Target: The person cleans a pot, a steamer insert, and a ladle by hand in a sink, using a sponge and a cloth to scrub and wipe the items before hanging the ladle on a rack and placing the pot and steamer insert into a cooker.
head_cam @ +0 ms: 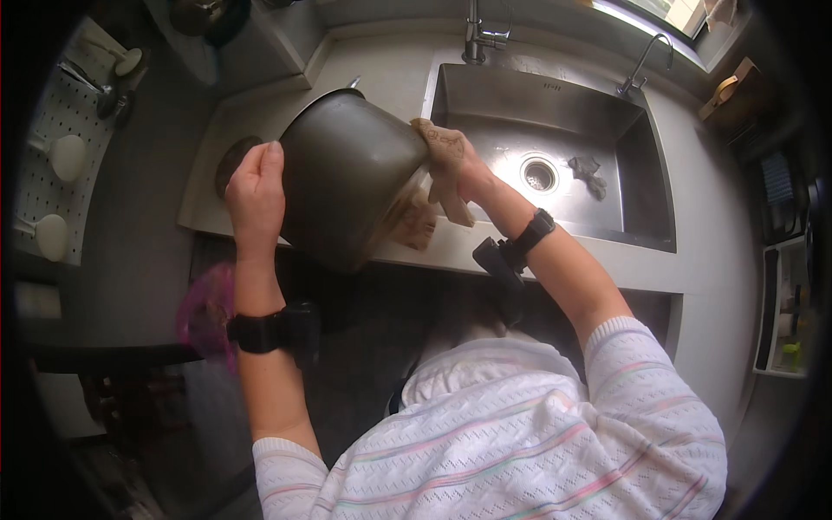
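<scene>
A large dark metal pot [348,175], tilted on its side, hangs over the countertop's front edge to the left of the sink. My left hand [257,188] grips its left rim, thumb uppermost. At the pot's right side, my right hand [465,166] holds a tan patterned cloth [445,153] against the metal. Loose ends of the cloth dangle below that hand. Under the pot's lower right side lies a brown patterned piece [416,224], of paper or cloth, on the counter edge. The inside of the pot is hidden from view.
A steel sink [637,162] holds a crumpled grey rag [588,175] beside its drain [539,175]. Behind it stand a chrome faucet [476,39] and a thin curved tap [643,65]. A dark round object [234,162] sits behind my left hand. White utensils [67,158] hang at left.
</scene>
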Demonstrator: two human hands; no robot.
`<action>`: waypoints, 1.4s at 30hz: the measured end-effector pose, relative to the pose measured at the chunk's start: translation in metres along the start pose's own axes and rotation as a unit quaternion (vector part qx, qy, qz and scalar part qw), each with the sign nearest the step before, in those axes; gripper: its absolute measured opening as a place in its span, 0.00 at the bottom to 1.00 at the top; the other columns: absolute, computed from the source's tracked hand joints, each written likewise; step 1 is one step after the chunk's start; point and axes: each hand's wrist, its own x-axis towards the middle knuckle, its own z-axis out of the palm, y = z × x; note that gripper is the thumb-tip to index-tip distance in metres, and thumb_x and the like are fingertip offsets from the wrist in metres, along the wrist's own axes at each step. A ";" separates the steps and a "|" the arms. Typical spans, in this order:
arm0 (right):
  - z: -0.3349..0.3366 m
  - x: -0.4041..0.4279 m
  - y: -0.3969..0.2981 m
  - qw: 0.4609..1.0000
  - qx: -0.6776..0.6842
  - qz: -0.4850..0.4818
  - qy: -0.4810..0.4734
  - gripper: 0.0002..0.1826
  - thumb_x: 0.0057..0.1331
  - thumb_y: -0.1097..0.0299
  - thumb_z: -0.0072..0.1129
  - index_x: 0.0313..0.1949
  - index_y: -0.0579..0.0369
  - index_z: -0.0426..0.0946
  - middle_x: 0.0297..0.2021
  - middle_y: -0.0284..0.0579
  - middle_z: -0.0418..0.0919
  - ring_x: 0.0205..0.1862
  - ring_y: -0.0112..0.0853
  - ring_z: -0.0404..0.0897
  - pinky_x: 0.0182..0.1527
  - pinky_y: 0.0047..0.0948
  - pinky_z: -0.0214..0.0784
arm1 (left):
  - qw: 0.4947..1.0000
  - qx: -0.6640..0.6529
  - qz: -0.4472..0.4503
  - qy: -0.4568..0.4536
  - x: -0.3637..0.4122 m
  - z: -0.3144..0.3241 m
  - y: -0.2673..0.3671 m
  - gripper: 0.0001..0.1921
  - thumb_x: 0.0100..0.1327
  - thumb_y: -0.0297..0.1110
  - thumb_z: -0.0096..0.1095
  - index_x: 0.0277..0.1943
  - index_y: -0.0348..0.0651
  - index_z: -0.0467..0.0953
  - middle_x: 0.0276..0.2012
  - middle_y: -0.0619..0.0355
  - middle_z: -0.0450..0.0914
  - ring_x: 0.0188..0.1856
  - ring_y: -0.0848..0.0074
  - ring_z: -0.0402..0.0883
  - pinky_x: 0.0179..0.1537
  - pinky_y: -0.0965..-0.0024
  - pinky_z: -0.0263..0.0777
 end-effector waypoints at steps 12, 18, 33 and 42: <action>0.088 -0.003 -0.065 0.740 -0.580 -0.326 0.098 0.28 0.65 0.57 0.40 0.47 0.78 0.65 0.53 0.70 0.64 0.58 0.55 0.63 0.60 0.44 0.55 | 0.982 0.158 0.088 0.055 -0.003 0.021 0.005 0.19 0.64 0.44 0.53 0.21 0.41 0.69 0.15 0.50 0.70 0.18 0.58 0.70 0.21 0.62 0.63; 0.030 0.056 -0.073 0.938 -0.345 0.008 -0.015 0.29 0.68 0.53 0.27 0.43 0.69 0.71 0.39 0.64 0.75 0.40 0.49 0.76 0.47 0.39 0.65 | 0.985 0.115 0.110 0.067 -0.019 0.022 0.014 0.20 0.66 0.41 0.53 0.21 0.38 0.65 0.13 0.51 0.59 0.17 0.68 0.54 0.19 0.67 0.56; 0.085 0.024 -0.091 0.835 -0.521 -0.175 0.035 0.35 0.63 0.45 0.39 0.39 0.78 0.70 0.42 0.70 0.72 0.47 0.53 0.72 0.50 0.42 0.65 | 0.982 0.147 0.092 0.076 -0.021 0.019 0.015 0.18 0.65 0.41 0.53 0.22 0.40 0.68 0.13 0.50 0.67 0.16 0.60 0.68 0.20 0.62 0.60; 0.017 0.060 -0.058 0.966 -0.205 0.078 -0.135 0.30 0.68 0.43 0.35 0.52 0.57 0.71 0.44 0.47 0.76 0.45 0.29 0.75 0.50 0.29 0.66 | 0.983 0.117 0.102 0.102 -0.030 0.017 0.014 0.18 0.66 0.40 0.53 0.23 0.39 0.68 0.13 0.52 0.65 0.15 0.64 0.63 0.19 0.65 0.59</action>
